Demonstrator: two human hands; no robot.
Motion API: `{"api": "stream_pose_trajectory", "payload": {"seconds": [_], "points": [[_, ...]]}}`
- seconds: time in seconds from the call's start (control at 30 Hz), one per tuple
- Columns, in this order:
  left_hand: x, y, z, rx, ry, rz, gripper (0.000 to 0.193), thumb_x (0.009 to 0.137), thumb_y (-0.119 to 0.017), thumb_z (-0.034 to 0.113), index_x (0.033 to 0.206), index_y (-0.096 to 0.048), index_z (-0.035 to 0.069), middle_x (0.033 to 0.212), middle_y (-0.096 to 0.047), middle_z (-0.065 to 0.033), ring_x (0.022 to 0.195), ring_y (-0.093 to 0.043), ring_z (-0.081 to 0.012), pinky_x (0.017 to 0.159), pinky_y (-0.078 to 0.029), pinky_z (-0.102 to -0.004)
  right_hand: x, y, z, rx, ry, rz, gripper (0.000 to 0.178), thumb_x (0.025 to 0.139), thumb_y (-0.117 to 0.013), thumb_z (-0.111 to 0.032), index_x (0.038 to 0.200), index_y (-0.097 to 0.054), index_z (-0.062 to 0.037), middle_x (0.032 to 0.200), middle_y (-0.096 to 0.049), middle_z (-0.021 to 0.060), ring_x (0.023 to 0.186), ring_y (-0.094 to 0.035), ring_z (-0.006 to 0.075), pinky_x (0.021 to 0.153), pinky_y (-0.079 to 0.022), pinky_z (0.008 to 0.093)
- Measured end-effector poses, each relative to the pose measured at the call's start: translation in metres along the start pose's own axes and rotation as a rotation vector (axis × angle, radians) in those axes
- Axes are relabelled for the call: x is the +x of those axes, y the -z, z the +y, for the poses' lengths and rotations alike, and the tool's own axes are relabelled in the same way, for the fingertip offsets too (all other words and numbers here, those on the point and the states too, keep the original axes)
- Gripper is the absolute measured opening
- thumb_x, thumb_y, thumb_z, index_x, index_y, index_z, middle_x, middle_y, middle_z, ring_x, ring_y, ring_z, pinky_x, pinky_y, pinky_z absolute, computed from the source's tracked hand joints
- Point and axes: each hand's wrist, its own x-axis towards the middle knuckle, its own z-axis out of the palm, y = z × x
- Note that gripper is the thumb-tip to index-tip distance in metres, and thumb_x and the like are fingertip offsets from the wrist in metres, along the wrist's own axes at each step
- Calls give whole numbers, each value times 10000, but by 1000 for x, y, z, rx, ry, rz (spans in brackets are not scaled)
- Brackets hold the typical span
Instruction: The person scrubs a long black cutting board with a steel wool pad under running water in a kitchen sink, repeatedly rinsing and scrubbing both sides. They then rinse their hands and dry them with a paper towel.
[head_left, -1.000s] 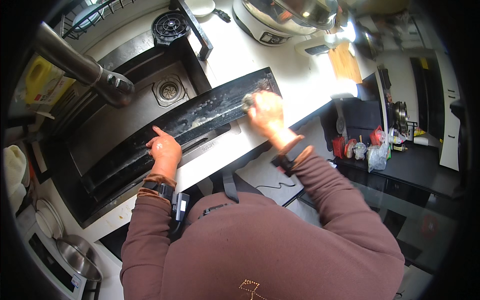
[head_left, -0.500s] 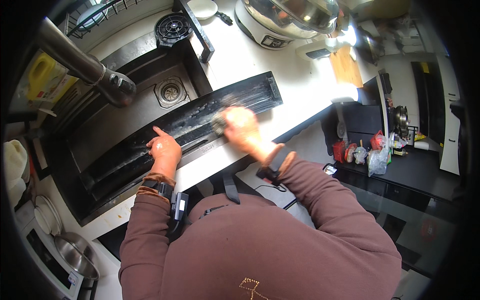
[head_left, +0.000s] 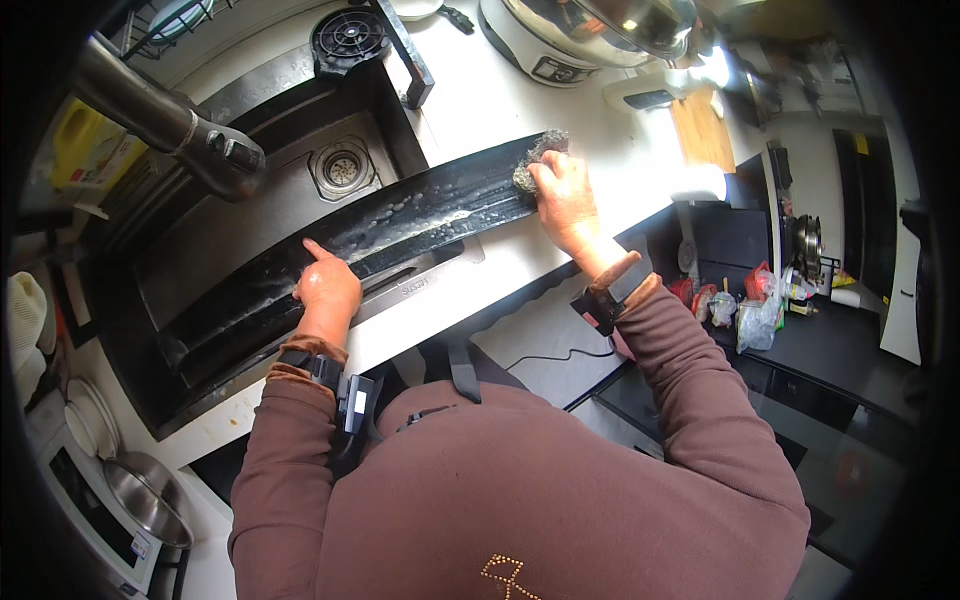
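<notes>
Right hand [head_left: 565, 195] grips scouring pad [head_left: 538, 158]; left hand [head_left: 325, 285] presses black panel [head_left: 400, 225], forefinger extended.

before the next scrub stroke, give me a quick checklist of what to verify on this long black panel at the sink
1. Left hand steadying the long black panel: ok, pressed on its near edge.
2. Right hand gripping the steel wool pad: ok, pad on the panel's right end.
3. Suds on the panel: ok, foam along the middle.
4. Panel supported: ok, it spans the sink and the white counter.
5. Drain unblocked: ok.
6. Faucet running: cannot tell.
</notes>
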Motion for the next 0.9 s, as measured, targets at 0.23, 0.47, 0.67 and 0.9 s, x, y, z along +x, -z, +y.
{"api": "stream_pose_trajectory", "payload": {"seconds": [0.23,0.47,0.67,0.9], "points": [[-5,6,3,37,-11,32,916,825,-572,197,1405,-5,-229,1066,-624,-353,928,-674,-421,818,-544,-486,22,1,22,20,67,36,472,677,-605,82,1120,-590,-81,1092,-550,153,978,-518,369,856,-470,425],[0,0,2,-11,8,86,888,820,-553,196,1411,-41,-223,1027,-620,-379,893,-670,-458,800,-545,-509,22,-39,-53,173,-28,-226,414,774,-659,-80,1174,-553,-72,1149,-509,178,1048,-501,372,907,-466,437],[-2,1,-3,-64,-21,89,908,819,-574,223,1408,-51,-228,1063,-609,-376,925,-665,-442,784,-546,-524,21,-79,-159,506,182,-386,501,876,-627,-286,1301,-521,-43,1365,-452,234,1266,-416,395,1076,-354,459],[-6,7,-5,-24,-67,74,882,822,-569,210,1403,-76,-234,1131,-604,-346,944,-666,-429,765,-557,-522,14,-19,-37,60,8,-10,208,794,-617,-60,997,-649,-23,1119,-623,163,1030,-584,357,902,-495,438]]}}
